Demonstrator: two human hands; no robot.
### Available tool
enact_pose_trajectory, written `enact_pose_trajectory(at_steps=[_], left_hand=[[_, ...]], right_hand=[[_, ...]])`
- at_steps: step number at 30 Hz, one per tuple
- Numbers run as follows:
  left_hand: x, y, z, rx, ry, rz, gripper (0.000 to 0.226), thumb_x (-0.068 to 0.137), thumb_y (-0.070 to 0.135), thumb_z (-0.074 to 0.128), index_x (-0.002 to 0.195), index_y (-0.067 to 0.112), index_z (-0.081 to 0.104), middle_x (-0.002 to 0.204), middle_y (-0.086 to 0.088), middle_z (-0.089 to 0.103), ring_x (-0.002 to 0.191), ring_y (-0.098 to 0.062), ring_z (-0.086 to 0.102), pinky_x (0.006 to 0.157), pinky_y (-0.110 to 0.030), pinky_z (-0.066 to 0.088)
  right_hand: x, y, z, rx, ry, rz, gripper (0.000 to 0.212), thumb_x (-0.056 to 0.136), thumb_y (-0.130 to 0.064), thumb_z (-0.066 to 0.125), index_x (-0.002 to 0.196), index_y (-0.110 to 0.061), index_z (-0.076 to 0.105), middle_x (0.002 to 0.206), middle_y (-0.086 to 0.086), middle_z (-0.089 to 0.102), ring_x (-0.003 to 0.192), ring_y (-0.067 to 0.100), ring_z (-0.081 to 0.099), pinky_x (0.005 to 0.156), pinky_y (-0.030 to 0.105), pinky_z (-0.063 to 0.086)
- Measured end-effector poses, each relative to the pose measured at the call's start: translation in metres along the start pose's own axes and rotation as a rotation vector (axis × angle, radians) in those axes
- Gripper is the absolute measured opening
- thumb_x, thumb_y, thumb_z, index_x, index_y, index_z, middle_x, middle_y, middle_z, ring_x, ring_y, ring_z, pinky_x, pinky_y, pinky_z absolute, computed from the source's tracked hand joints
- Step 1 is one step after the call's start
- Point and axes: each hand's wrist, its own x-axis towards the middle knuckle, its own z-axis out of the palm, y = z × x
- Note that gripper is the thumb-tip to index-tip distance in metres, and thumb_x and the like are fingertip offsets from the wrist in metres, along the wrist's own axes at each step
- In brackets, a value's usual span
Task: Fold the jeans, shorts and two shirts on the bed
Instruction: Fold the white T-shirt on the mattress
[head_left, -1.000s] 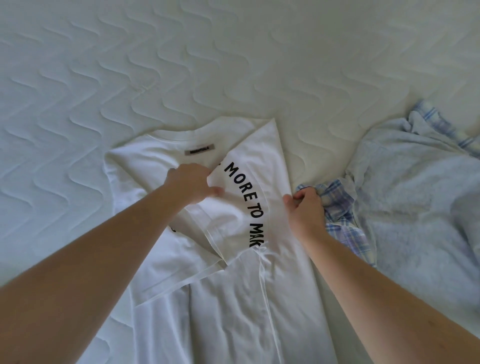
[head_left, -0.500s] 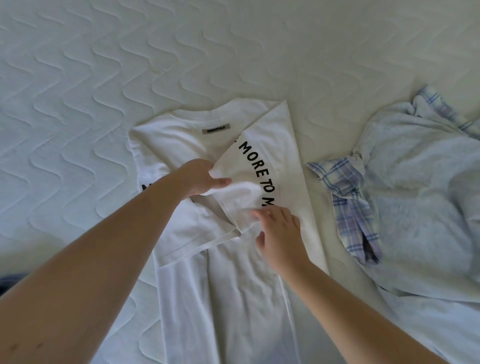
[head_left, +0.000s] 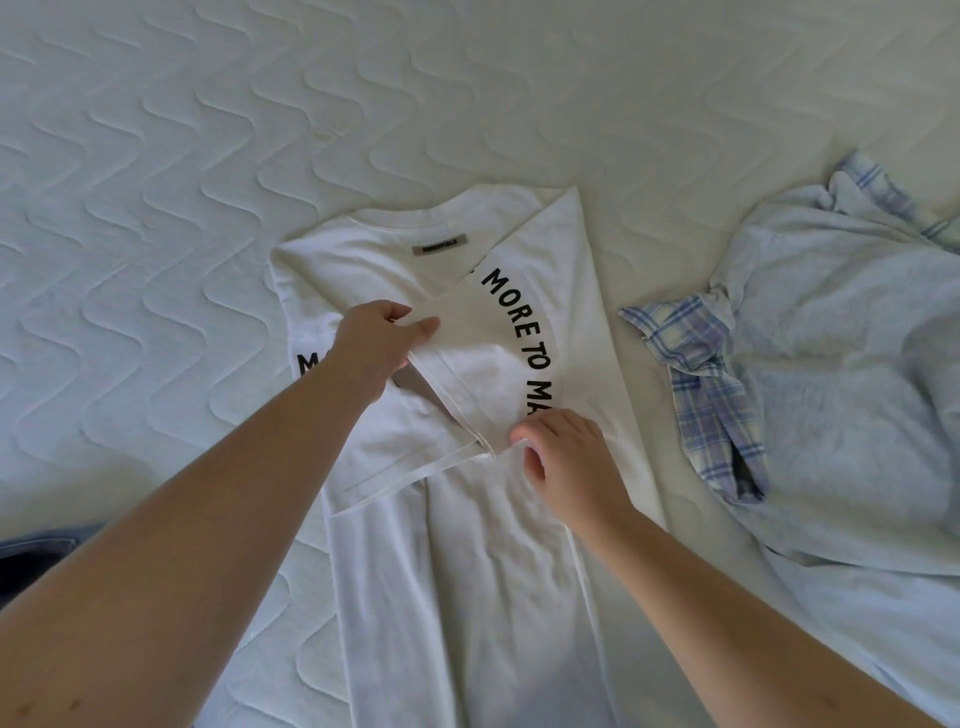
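Observation:
A white T-shirt (head_left: 488, 561) with black curved lettering lies on the bed, its right side folded inward over the body. My left hand (head_left: 376, 345) pinches the upper edge of the folded-in sleeve. My right hand (head_left: 563, 457) rests on the sleeve's hem corner, fingers curled on the cloth. A blue plaid shirt (head_left: 701, 384) lies crumpled to the right, partly under a pale blue garment (head_left: 841, 395). A strip of dark denim (head_left: 31, 558) shows at the left edge, mostly hidden by my left forearm.
The white quilted mattress (head_left: 208, 156) stretches bare behind and to the left of the T-shirt. The pale blue garment fills the right side out to the frame edge.
My right hand left the shirt's right edge and came onto the folded sleeve's hem. My left hand kept its pinch on the sleeve. The view shifted slightly.

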Motion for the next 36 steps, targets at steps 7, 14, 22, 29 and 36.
enact_pose_trajectory(at_steps=[7, 14, 22, 29, 36], left_hand=[[-0.027, 0.009, 0.029, 0.329, -0.135, 0.364, 0.026, 0.086, 0.016, 0.069, 0.106, 0.033, 0.071, 0.080, 0.017, 0.062, 0.064, -0.002, 0.056, 0.053, -0.015, 0.042], [-0.049, 0.000, 0.072, 0.669, -0.328, 0.684, 0.037, 0.089, 0.009, 0.064, 0.124, 0.018, 0.068, 0.095, 0.004, 0.048, 0.090, -0.020, 0.058, 0.074, -0.013, 0.030], [-0.054, -0.010, 0.098, 0.577, -0.536, 0.669, 0.029, 0.086, 0.019, 0.072, 0.115, 0.018, 0.071, 0.091, 0.008, 0.058, 0.076, -0.009, 0.056, 0.073, -0.014, 0.040], [-0.016, 0.015, 0.086, 0.241, -0.286, 0.377, 0.016, 0.092, 0.016, 0.061, 0.082, 0.025, 0.069, 0.068, 0.010, 0.066, 0.059, -0.003, 0.060, 0.056, -0.016, 0.043], [0.013, 0.014, 0.106, 0.394, -0.194, 0.281, 0.028, 0.096, 0.033, 0.060, 0.117, 0.014, 0.062, 0.094, 0.005, 0.062, 0.086, -0.015, 0.058, 0.066, -0.018, 0.043]], right_hand=[[0.023, 0.013, -0.024, 0.470, -0.299, 0.297, 0.044, 0.087, 0.009, 0.043, 0.110, -0.019, 0.068, 0.111, -0.007, 0.069, 0.108, 0.009, 0.060, 0.087, 0.009, 0.041], [0.057, 0.030, -0.048, 1.140, -0.019, 0.805, 0.027, 0.102, -0.019, 0.041, 0.108, -0.019, 0.067, 0.104, 0.000, 0.074, 0.094, 0.013, 0.070, 0.079, 0.030, 0.052], [0.080, 0.041, -0.037, 1.190, 0.011, 0.820, 0.027, 0.098, -0.032, 0.056, 0.118, -0.016, 0.065, 0.092, -0.007, 0.075, 0.079, 0.008, 0.072, 0.063, 0.020, 0.054], [0.079, 0.058, -0.033, 0.742, 0.117, 0.745, 0.005, 0.089, -0.023, 0.066, 0.087, -0.027, 0.068, 0.080, -0.009, 0.071, 0.079, 0.013, 0.068, 0.073, 0.030, 0.054], [0.050, 0.064, -0.042, 0.699, -0.220, 0.759, 0.021, 0.089, -0.032, 0.068, 0.094, -0.012, 0.070, 0.082, 0.004, 0.071, 0.078, 0.024, 0.069, 0.071, 0.036, 0.057]])
